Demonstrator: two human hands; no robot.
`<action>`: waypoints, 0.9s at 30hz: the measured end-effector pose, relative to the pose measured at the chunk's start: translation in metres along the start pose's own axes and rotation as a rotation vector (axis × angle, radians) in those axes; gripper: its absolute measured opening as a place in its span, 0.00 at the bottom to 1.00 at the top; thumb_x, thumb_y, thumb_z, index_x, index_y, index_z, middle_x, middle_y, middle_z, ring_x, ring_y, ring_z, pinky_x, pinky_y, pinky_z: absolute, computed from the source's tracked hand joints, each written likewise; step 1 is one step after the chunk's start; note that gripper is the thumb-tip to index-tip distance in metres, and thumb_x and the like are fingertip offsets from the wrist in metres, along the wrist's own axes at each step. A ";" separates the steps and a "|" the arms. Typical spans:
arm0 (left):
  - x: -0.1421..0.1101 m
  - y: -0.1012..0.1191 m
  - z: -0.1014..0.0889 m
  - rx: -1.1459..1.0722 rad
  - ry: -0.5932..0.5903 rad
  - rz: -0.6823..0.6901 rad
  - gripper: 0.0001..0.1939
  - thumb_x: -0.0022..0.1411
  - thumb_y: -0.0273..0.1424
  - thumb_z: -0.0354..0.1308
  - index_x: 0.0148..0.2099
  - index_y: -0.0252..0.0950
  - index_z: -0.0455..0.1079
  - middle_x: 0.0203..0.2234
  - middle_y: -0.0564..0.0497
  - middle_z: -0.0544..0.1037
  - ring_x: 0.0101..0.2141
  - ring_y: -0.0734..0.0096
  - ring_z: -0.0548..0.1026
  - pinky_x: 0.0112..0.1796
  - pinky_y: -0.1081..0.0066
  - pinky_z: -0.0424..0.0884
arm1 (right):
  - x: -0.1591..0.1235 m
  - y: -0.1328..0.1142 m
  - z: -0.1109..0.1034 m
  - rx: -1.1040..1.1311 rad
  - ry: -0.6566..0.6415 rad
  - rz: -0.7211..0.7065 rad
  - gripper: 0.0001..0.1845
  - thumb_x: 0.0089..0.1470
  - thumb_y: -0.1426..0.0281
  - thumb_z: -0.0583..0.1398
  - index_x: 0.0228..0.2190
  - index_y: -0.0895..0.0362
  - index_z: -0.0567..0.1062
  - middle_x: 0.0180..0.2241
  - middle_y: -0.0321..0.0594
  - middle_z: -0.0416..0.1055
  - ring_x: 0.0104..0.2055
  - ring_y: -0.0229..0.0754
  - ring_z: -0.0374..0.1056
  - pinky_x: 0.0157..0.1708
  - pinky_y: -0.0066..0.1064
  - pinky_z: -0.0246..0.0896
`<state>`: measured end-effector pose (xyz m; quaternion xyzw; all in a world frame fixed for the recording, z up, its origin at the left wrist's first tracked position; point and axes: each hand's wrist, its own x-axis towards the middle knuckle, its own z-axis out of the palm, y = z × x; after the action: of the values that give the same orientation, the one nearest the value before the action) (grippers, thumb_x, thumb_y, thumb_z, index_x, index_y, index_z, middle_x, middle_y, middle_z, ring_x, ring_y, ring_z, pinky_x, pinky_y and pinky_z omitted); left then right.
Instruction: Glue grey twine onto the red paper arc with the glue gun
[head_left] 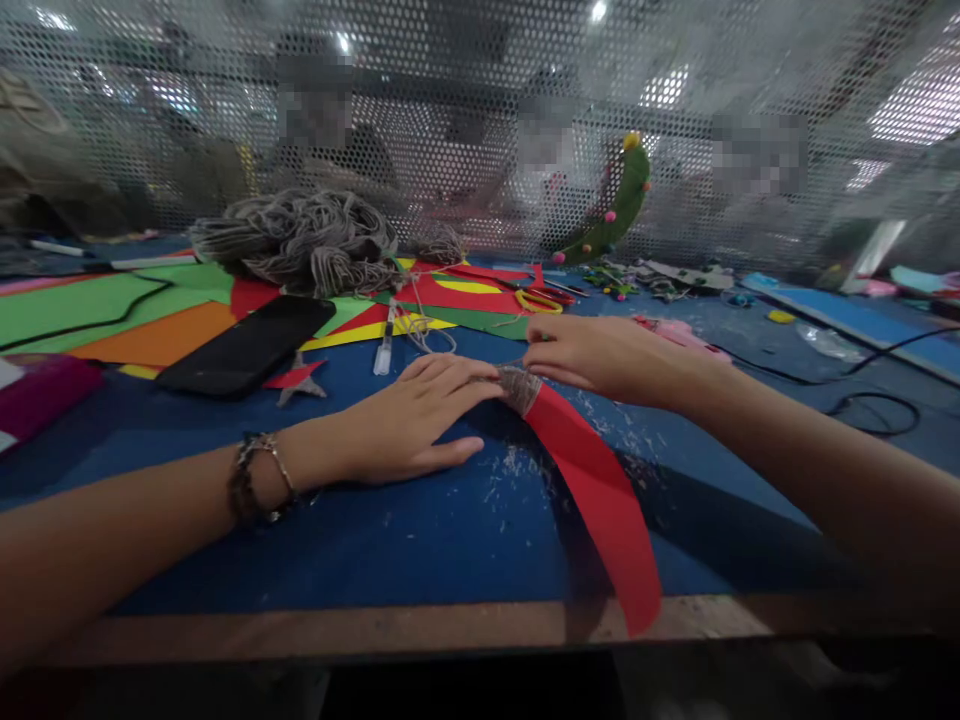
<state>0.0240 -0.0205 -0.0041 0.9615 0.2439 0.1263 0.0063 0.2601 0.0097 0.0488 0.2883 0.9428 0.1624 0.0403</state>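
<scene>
A curved strip of red paper (592, 490) lies on the blue table, its lower end reaching over the front edge. Grey yarn (519, 388) is wrapped around its upper end. My left hand (427, 415) rests flat with fingers outstretched, the fingertips touching the wrapped end. Just above that end, my right hand (581, 355) is closed in a pinch, apparently on a thin strand of the grey yarn; the fingertips are partly hidden. Pale scraps of fluff are scattered around the strip.
A large heap of grey yarn (300, 240) sits at the back left. Before it lie a black phone (247, 345), a small red-and-grey star (298, 378) and a utility knife (385, 340). Yellow-handled scissors (538, 301) lie beyond my hands. A green crescent with pompoms (622, 205) leans against the perforated screen.
</scene>
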 end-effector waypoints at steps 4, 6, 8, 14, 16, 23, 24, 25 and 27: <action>0.003 -0.002 -0.001 -0.090 -0.159 -0.116 0.27 0.67 0.41 0.40 0.63 0.32 0.49 0.62 0.40 0.55 0.60 0.55 0.55 0.59 0.53 0.50 | -0.005 0.012 0.013 0.179 0.103 -0.020 0.19 0.61 0.66 0.46 0.32 0.60 0.73 0.36 0.46 0.66 0.33 0.39 0.62 0.32 0.31 0.55; 0.004 -0.002 -0.002 -0.100 -0.182 -0.122 0.27 0.67 0.42 0.41 0.64 0.34 0.50 0.62 0.41 0.55 0.60 0.55 0.55 0.59 0.51 0.48 | -0.009 0.015 0.017 0.329 0.188 -0.033 0.18 0.61 0.65 0.47 0.31 0.60 0.72 0.36 0.46 0.67 0.36 0.39 0.63 0.36 0.32 0.57; 0.004 -0.002 -0.002 -0.111 -0.190 -0.118 0.28 0.67 0.43 0.42 0.63 0.34 0.51 0.62 0.42 0.54 0.60 0.55 0.54 0.60 0.51 0.48 | -0.014 0.015 0.021 0.474 0.245 -0.021 0.16 0.60 0.65 0.49 0.29 0.58 0.71 0.37 0.46 0.69 0.38 0.39 0.64 0.39 0.32 0.58; 0.009 -0.004 -0.002 -0.133 -0.215 -0.087 0.31 0.64 0.43 0.46 0.63 0.29 0.52 0.61 0.38 0.56 0.59 0.54 0.55 0.59 0.53 0.52 | -0.021 0.012 0.037 0.802 0.436 0.180 0.14 0.57 0.66 0.51 0.24 0.56 0.70 0.41 0.43 0.72 0.42 0.39 0.66 0.43 0.32 0.58; 0.010 -0.004 -0.002 -0.135 -0.209 -0.081 0.32 0.62 0.43 0.49 0.62 0.29 0.52 0.59 0.38 0.57 0.58 0.53 0.56 0.58 0.53 0.54 | -0.021 0.009 0.041 0.926 0.423 0.235 0.14 0.56 0.65 0.51 0.23 0.56 0.69 0.34 0.41 0.73 0.35 0.37 0.66 0.37 0.29 0.59; 0.012 -0.003 -0.002 -0.114 -0.217 -0.015 0.34 0.58 0.45 0.53 0.63 0.39 0.52 0.57 0.41 0.59 0.56 0.49 0.58 0.55 0.49 0.57 | -0.017 0.005 0.048 0.976 0.320 0.420 0.13 0.49 0.63 0.52 0.20 0.57 0.67 0.16 0.31 0.59 0.19 0.31 0.53 0.20 0.26 0.48; 0.012 -0.004 -0.002 -0.110 -0.225 -0.013 0.34 0.57 0.46 0.54 0.63 0.40 0.53 0.57 0.41 0.58 0.56 0.48 0.57 0.55 0.48 0.56 | -0.016 0.004 0.049 0.960 0.315 0.436 0.13 0.48 0.63 0.53 0.19 0.57 0.67 0.17 0.32 0.60 0.20 0.31 0.53 0.20 0.25 0.48; 0.012 -0.004 -0.002 -0.107 -0.231 -0.012 0.34 0.57 0.46 0.54 0.63 0.40 0.54 0.58 0.41 0.58 0.56 0.46 0.56 0.55 0.47 0.56 | -0.016 0.004 0.049 0.954 0.309 0.451 0.13 0.47 0.63 0.53 0.19 0.57 0.67 0.16 0.32 0.60 0.19 0.31 0.53 0.20 0.25 0.47; 0.013 -0.004 -0.002 -0.105 -0.239 -0.010 0.34 0.57 0.46 0.53 0.63 0.42 0.54 0.58 0.41 0.57 0.57 0.46 0.56 0.55 0.46 0.55 | -0.015 0.004 0.050 0.966 0.299 0.474 0.13 0.46 0.62 0.53 0.19 0.57 0.68 0.16 0.32 0.60 0.19 0.30 0.53 0.19 0.25 0.47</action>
<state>0.0322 -0.0112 0.0010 0.9669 0.2390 0.0235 0.0864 0.2833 0.0184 0.0026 0.4518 0.8149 -0.2443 -0.2684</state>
